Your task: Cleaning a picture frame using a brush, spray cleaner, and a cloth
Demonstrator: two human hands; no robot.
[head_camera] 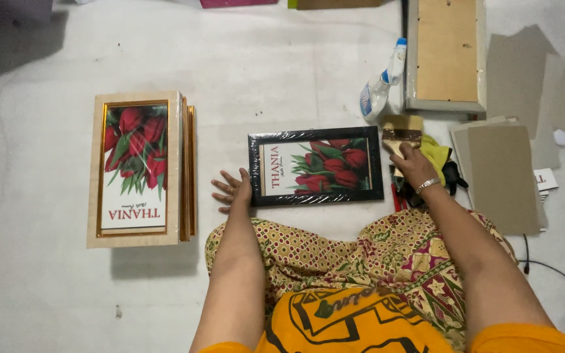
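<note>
Sitting on a pale floor, a person steadies a black frame, wrapped in clear film and showing red tulips, which lies flat just ahead of the knees. The left hand rests at the frame's left edge, fingers spread flat on the floor and holding nothing, the thumb side touching the frame. The right hand lies just past the frame's right edge, its grip closed on the handle of a wide brush whose pale bristle end points away from the body. Under and beside that hand sits a heap of yellow-green cloth with dark items in it; what these are cannot be told. A silver bracelet circles the right wrist. Beyond the brush, a spray bottle lies tilted, its blue-and-white head near a grey frame turned face down, brown backing up. To the right, grey boards are stacked and scattered. Well to the left stands a stack of gold frames, the top one showing the same tulip print. A patterned skirt covers the person's lap, above an orange shirt.
</note>
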